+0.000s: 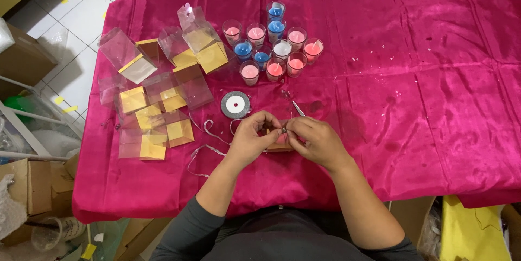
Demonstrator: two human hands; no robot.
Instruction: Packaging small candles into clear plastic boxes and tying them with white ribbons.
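On the shiny magenta tablecloth (434, 76) stand small glass candle cups (274, 44), clear plastic boxes with gold bases (157, 93) and a silver ribbon spool (235, 104).

Place: a small home craft workshop for packing gifts
Bench (434, 103): draped in magenta satin cloth
Stock: glass candles (274, 44), clear gift boxes (157, 93), a ribbon spool (235, 104)
Surroundings: white tiled floor (81, 11), cardboard cartons (24, 55) stacked alongside

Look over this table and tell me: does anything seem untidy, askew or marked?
Yes. The clear boxes with gold bases lie tumbled at mixed angles, some on their sides, left of the hands. The pink cloth shows dark blotches and pale flecks to the right. Loose silver ribbon straggles beside the left hand. The candle glasses stand upright.
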